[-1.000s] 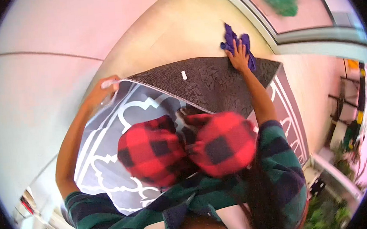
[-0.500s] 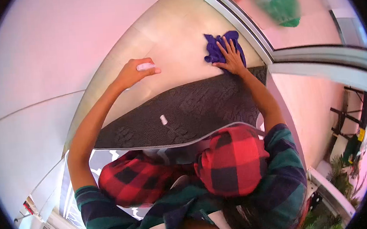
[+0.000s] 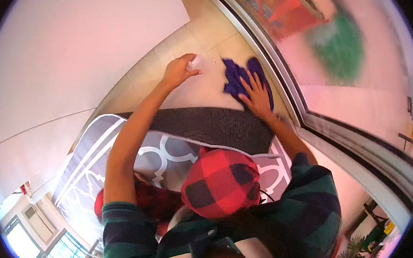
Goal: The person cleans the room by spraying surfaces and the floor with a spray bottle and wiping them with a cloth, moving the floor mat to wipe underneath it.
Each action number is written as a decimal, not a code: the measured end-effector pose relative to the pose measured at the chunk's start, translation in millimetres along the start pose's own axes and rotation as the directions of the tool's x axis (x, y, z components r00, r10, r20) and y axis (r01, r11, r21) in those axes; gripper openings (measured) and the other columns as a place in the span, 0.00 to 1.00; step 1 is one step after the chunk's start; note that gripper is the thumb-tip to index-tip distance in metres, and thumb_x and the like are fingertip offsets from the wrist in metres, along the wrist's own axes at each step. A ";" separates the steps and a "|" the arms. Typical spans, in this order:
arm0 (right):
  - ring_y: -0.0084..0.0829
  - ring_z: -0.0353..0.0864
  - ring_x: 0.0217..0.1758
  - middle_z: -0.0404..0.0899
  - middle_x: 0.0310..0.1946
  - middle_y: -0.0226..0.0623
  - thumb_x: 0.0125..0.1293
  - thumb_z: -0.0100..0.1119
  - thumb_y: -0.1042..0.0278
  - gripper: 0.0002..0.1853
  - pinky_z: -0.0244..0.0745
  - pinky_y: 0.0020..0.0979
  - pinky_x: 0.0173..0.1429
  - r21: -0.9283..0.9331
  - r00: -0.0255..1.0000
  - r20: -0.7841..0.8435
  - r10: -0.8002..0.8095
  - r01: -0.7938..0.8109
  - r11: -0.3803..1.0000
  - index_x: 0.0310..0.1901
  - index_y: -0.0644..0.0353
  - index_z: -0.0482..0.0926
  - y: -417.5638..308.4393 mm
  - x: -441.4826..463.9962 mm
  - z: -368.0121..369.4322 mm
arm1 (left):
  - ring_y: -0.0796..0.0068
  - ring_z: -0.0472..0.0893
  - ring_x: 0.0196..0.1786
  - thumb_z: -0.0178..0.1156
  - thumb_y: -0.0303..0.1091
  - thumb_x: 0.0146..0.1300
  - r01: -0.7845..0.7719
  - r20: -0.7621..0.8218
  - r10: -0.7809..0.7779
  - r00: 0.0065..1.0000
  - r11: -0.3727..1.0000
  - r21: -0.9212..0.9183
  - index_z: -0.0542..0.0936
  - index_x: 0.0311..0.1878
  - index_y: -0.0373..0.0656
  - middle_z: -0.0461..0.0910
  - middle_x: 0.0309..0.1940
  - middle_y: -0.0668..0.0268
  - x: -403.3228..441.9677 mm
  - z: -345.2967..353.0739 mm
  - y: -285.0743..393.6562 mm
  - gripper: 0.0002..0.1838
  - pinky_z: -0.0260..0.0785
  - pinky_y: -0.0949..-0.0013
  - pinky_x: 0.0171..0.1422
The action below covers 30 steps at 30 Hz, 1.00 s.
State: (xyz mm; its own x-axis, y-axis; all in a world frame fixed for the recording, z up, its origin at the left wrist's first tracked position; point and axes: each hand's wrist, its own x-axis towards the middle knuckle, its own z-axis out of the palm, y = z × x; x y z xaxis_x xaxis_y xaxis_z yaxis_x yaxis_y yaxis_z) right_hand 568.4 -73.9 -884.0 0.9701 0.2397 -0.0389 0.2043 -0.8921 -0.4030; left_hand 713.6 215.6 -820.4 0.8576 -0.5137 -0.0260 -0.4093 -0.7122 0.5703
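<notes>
My left hand (image 3: 179, 72) is raised over the pale floor, fingers curled round a whitish, partly see-through object (image 3: 194, 62) whose kind I cannot make out. On the right, a crumpled dark purple cloth (image 3: 234, 74) lies on the floor beside the metal door track. My right hand (image 3: 258, 98) presses flat on this cloth with its fingers spread. Nearer to me is a grey-and-white patterned mat (image 3: 140, 143), its far edge folded back so that the dark textured underside (image 3: 201, 122) faces up.
A glass panel in a metal frame (image 3: 278, 57) runs along the right, with blurred red and green shapes behind it. A white wall or panel (image 3: 77, 66) rises on the left. My knees, in red-and-black checked cloth (image 3: 224, 180), are on the mat. Greenery (image 3: 351, 248) shows at lower right.
The view has shifted. The mat shows more patterned face and less dark underside, and the small white piece on the underside is out of sight. My right hand and the cloth sit lower in view.
</notes>
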 end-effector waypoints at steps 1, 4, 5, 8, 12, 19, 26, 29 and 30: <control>0.48 0.41 0.76 0.41 0.74 0.36 0.65 0.47 0.41 0.35 0.53 0.61 0.67 -0.013 0.998 0.010 0.070 -0.070 0.997 0.71 0.43 0.55 -5.4 -26.2 2.6 | 0.57 0.80 0.41 0.69 0.50 0.49 0.021 -0.046 -0.021 0.999 1.000 0.002 0.77 0.46 0.44 0.80 0.38 0.60 7.5 1.9 6.4 0.25 0.70 0.63 0.46; 0.50 0.40 0.76 0.40 0.75 0.37 0.65 0.48 0.43 0.36 0.53 0.63 0.65 -0.055 0.958 0.018 0.287 -0.286 0.957 0.72 0.43 0.52 -11.2 -91.1 16.8 | 0.58 0.80 0.38 0.68 0.56 0.47 0.128 -0.075 -0.122 0.990 0.988 0.081 0.77 0.44 0.45 0.81 0.35 0.60 30.6 -6.4 29.2 0.28 0.70 0.61 0.44; 0.50 0.40 0.76 0.39 0.75 0.37 0.65 0.48 0.43 0.36 0.53 0.64 0.65 -0.040 0.947 0.021 0.322 -0.321 0.946 0.72 0.42 0.52 -13.7 -102.3 15.5 | 0.59 0.81 0.37 0.68 0.58 0.46 0.176 -0.022 -0.174 0.984 0.972 0.154 0.78 0.43 0.44 0.82 0.35 0.61 45.9 -13.0 34.8 0.29 0.70 0.60 0.43; 0.53 0.43 0.75 0.42 0.74 0.44 0.64 0.49 0.44 0.38 0.50 0.62 0.67 -0.073 0.973 0.045 0.225 -0.222 0.972 0.72 0.48 0.51 -4.8 -103.7 5.2 | 0.60 0.80 0.33 0.68 0.60 0.43 0.188 -0.064 -0.178 0.982 0.939 0.289 0.78 0.39 0.45 0.82 0.28 0.63 69.1 -12.1 35.7 0.29 0.68 0.59 0.41; 0.57 0.47 0.74 0.46 0.71 0.57 0.59 0.54 0.48 0.42 0.40 0.64 0.70 -0.101 0.971 -0.102 -0.215 0.205 0.974 0.71 0.59 0.52 29.8 -66.5 6.0 | 0.56 0.79 0.27 0.68 0.62 0.43 0.172 -0.262 -0.162 0.951 0.985 0.015 0.77 0.30 0.46 0.79 0.21 0.60 84.8 1.4 18.7 0.27 0.69 0.57 0.34; 0.55 0.40 0.75 0.33 0.74 0.48 0.51 0.64 0.41 0.53 0.53 0.56 0.68 0.076 0.992 0.124 -0.007 -0.002 0.997 0.73 0.52 0.44 10.1 38.9 -9.7 | 0.56 0.80 0.34 0.69 0.45 0.49 0.282 -0.352 -0.211 0.912 0.945 0.167 0.76 0.39 0.41 0.81 0.32 0.59 61.9 -8.1 41.6 0.21 0.69 0.57 0.41; 0.51 0.48 0.74 0.43 0.72 0.52 0.64 0.54 0.56 0.38 0.50 0.45 0.73 0.118 0.960 -0.268 -0.078 0.113 0.987 0.71 0.56 0.50 -44.9 273.3 28.4 | 0.62 0.78 0.34 0.65 0.32 0.53 0.190 -0.479 -0.171 0.861 0.982 -0.010 0.76 0.44 0.42 0.79 0.37 0.62 8.5 -11.1 71.0 0.15 0.69 0.61 0.40; 0.49 0.49 0.73 0.45 0.72 0.52 0.63 0.52 0.67 0.33 0.52 0.43 0.73 0.105 0.917 -0.357 -0.177 0.228 0.968 0.69 0.60 0.54 -51.6 379.7 39.4 | 0.67 0.80 0.42 0.63 0.27 0.53 0.197 -0.529 -0.138 0.837 0.979 0.057 0.76 0.41 0.42 0.80 0.40 0.64 -3.4 -14.8 72.0 0.11 0.69 0.67 0.45; 0.49 0.49 0.74 0.45 0.72 0.51 0.63 0.51 0.69 0.33 0.51 0.43 0.74 0.101 0.878 -0.416 -0.235 0.301 0.948 0.69 0.60 0.54 -52.5 411.3 41.8 | 0.67 0.81 0.44 0.63 0.27 0.53 0.187 -0.509 -0.156 0.846 0.982 0.009 0.77 0.41 0.42 0.80 0.42 0.63 -5.5 -18.1 69.6 0.11 0.69 0.67 0.45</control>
State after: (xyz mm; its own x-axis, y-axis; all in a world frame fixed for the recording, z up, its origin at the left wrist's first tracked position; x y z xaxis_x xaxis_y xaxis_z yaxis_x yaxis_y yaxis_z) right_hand 951.1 87.5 -917.1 0.8588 0.2606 0.4410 0.4726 -0.7352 -0.4859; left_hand 686.0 177.5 -765.8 0.9484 -0.0797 0.3070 -0.2447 -0.7999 0.5480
